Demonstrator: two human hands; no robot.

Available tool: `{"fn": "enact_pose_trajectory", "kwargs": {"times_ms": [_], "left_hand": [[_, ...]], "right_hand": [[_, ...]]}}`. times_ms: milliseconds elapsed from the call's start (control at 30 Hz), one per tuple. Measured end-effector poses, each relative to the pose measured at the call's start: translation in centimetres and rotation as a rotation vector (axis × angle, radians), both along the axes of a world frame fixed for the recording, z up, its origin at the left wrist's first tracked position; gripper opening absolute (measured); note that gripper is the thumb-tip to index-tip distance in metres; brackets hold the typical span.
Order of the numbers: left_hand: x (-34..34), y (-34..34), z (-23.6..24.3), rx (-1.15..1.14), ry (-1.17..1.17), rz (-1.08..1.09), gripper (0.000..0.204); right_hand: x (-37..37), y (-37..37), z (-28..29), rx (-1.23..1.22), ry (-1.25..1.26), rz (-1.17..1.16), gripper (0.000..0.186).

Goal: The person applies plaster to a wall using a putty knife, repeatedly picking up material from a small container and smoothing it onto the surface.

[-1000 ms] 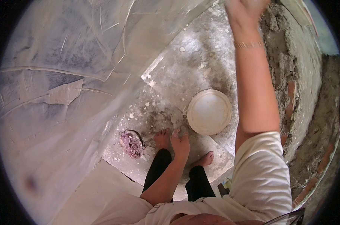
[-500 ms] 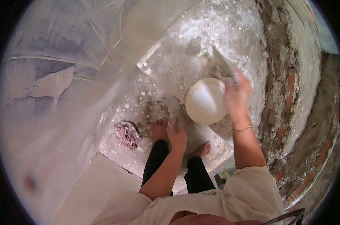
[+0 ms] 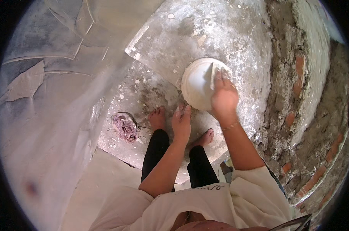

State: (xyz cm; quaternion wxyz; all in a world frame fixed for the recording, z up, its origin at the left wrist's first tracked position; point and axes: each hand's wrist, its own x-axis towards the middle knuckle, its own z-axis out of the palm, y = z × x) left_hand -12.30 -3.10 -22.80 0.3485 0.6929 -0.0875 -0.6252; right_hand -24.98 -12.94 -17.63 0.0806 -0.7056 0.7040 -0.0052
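Observation:
A round white bucket (image 3: 197, 86) stands on the floor in front of my feet, with pale stuff crusted around its rim. My right hand (image 3: 225, 101) is closed around a putty knife (image 3: 213, 76), whose blade is tilted over the bucket's right part, at or inside the rim. Fingers cover most of the tool. My left hand (image 3: 181, 122) holds nothing; its fingers stretch forward just short of the near left edge of the bucket, and I cannot tell whether they touch it.
A crumpled pinkish cloth (image 3: 125, 127) lies left of my bare feet (image 3: 157, 117). On the left rises a smooth grey plastered wall (image 3: 66, 127) with ridges. Rough masonry with exposed brick (image 3: 299, 77) runs along the right. Plaster crumbs dot the dusty floor (image 3: 243, 46).
My right hand has brought the putty knife from beyond the bucket's far right side leftward, down over the bucket. The view has shifted, and my left hand stays near the bucket.

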Motion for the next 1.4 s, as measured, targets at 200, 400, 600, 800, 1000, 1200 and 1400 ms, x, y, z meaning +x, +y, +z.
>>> {"fn": "enact_pose_trajectory", "kwargs": {"times_ms": [200,400,600,800,1000,1200,1400], "left_hand": [[0.2,0.5,-0.6,-0.058,0.159,-0.102,0.041],[0.5,0.6,-1.1,-0.114,0.217,0.055,0.042],[-0.2,-0.8,0.5,-0.047,0.33,0.075,0.04],[1.1,-1.0,0.1,-0.044,0.266,-0.039,0.038],[0.6,-1.5,0.5,0.036,0.346,0.049,0.044],[1.4,-1.8,1.2,0.051,0.47,0.114,0.062],[0.3,-1.7,1.2,0.038,0.513,0.055,0.069]], "right_hand": [[2.8,1.8,-0.3,0.0,0.051,0.122,0.051],[1.8,-0.2,2.5,0.264,-0.063,-0.187,0.048],[4.2,-0.2,0.4,-0.019,-0.055,0.119,0.047],[3.5,0.2,2.0,0.082,-0.222,0.117,0.048],[4.8,0.4,0.3,-0.106,-0.137,0.249,0.041],[2.2,0.7,4.0,0.298,-0.233,-0.051,0.042],[0.8,2.4,-0.7,-0.064,0.016,0.055,0.047]]}}
